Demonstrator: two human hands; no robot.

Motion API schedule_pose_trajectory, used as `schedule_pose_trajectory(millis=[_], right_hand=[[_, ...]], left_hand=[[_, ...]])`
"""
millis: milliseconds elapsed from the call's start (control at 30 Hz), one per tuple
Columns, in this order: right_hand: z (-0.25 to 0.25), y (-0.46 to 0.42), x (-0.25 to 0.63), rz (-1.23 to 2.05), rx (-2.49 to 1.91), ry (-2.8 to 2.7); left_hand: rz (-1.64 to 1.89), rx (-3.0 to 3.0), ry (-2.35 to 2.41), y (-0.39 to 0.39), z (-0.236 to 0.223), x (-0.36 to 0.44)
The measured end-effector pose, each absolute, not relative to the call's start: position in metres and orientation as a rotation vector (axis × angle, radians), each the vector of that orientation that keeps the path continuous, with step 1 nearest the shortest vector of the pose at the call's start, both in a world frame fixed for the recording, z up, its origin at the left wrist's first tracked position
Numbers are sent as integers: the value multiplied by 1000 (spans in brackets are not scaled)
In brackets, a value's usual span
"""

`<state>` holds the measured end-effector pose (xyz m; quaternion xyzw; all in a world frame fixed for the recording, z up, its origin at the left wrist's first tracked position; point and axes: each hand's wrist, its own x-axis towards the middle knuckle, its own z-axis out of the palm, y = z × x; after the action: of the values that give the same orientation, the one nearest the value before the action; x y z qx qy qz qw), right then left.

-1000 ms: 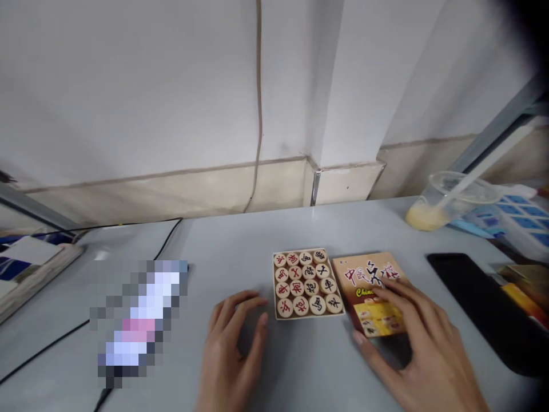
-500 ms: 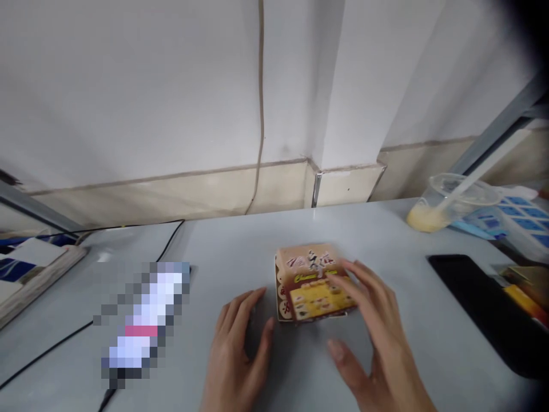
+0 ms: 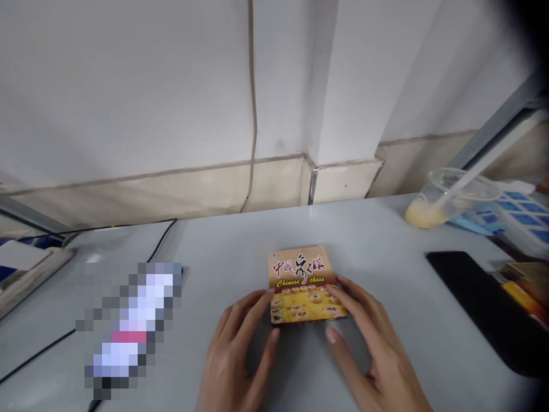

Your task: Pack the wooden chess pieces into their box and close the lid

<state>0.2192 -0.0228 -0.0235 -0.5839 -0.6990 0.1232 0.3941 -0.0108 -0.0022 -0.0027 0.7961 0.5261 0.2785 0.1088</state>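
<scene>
A Chinese chess box (image 3: 300, 294) lies flat on the table, its printed lid lined up over the tray so that no pieces show. My left hand (image 3: 242, 343) is at the lower left of the box, index fingertip at its left edge and thumb apart near the front corner. At the right side, my right hand (image 3: 371, 340) has its fingertips on or against the lid's edge. Its thumb stands off just in front of the box. Both hands have their fingers apart and curved, not wrapped round the box.
On the left lies a pixelated lit device (image 3: 135, 320) with a black cable (image 3: 47, 352). To the right are a black phone-like slab (image 3: 476, 309) and a tilted plastic cup (image 3: 429, 209) with a straw and yellowish drink. A wall (image 3: 171, 114) rises behind the grey table (image 3: 214, 246).
The lid, skewed before with pieces showing along the left, now sits square over the box. My left hand has come to the box's edge, and the view has shifted slightly.
</scene>
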Motion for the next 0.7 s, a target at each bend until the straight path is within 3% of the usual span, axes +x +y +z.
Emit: schedule_pose_trajectory(millis=[700], right_hand=[[-32, -7, 241, 213, -1449, -2016]], left_hand=[[766, 2490, 1552, 3, -9, -5]])
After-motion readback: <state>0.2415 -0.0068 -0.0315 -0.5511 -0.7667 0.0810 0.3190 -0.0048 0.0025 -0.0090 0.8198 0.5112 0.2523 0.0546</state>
